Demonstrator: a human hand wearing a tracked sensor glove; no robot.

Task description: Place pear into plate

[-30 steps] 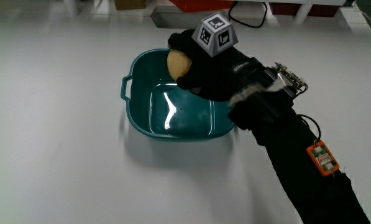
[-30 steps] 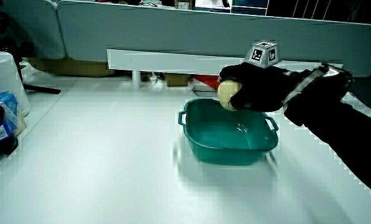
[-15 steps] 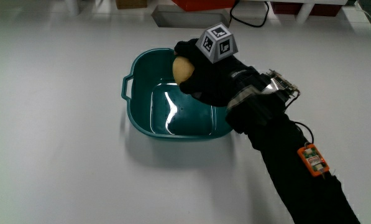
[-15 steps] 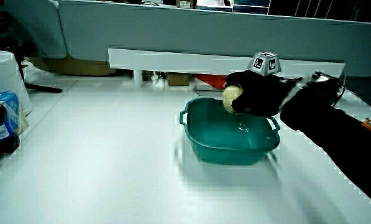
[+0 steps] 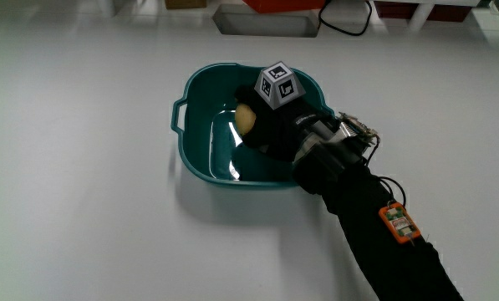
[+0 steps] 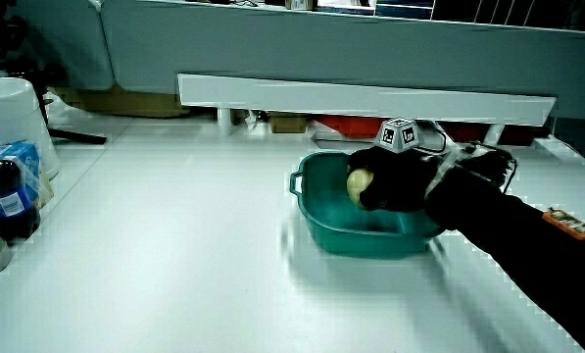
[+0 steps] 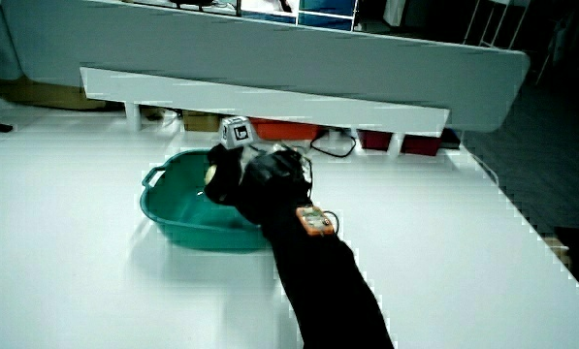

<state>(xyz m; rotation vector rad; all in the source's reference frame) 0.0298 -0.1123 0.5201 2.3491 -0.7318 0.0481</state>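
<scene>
Main view shows the hand [image 5: 270, 125] now lowered inside the teal plate [image 5: 195, 146], fingers clamped on the pear [image 5: 246, 119]; release seems next.

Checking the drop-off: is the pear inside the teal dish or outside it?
Inside, but not released: the hand grips the pear below the teal dish's rim.
</scene>
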